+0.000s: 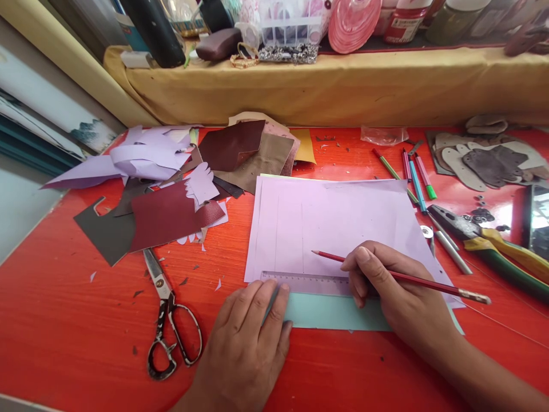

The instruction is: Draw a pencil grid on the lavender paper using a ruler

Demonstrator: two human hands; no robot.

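Observation:
Lilac paper (343,217) lies on the red table, with two thin upright pencil lines on its left part. A clear ruler (317,281) rests across the paper's lower edge, above a pale green sheet (334,312). My left hand (253,332) lies flat, its fingertips on the left end of the ruler and the green sheet. My right hand (386,280) is closed round a red pencil (416,279), whose tip points left, just above the ruler and near the second line. The ruler's right end is hidden under my right hand.
Black-handled scissors (163,303) lie at the left, below leather pieces (165,217) and lilac scraps (146,157). At the right are felt pens (418,186), pliers (484,237) and cut leather shapes (493,163). A cloth-covered shelf (326,86) with jars runs along the back.

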